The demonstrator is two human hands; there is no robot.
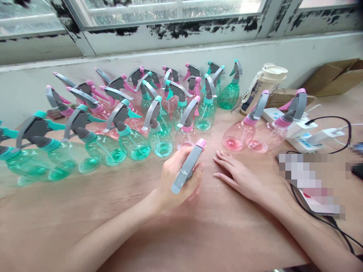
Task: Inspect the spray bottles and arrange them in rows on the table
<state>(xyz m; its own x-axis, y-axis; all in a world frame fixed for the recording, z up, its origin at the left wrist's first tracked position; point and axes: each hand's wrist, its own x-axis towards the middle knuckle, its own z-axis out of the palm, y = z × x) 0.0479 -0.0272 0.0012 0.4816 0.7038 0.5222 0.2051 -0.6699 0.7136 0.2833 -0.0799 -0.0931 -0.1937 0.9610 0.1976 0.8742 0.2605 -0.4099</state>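
Observation:
My left hand (pixel 177 177) is wrapped round a pink spray bottle (pixel 189 165) with a grey trigger head and pink nozzle tip, held upright on the wooden table (pixel 141 226). My right hand (pixel 236 173) lies flat on the table just to the right of it, fingers stretched out and holding nothing. Several green spray bottles (pixel 133 143) and pink ones stand in rows just beyond my left hand. Two more pink spray bottles (pixel 241 132) stand apart on the right, beyond my right hand.
A cream tumbler (pixel 265 87) stands at the back by the wall. White power strips (pixel 300 132) with black cables (pixel 340 124) lie at the right, beside a blurred-out flat object (pixel 309 181). Cardboard boxes (pixel 334 77) sit at the far right.

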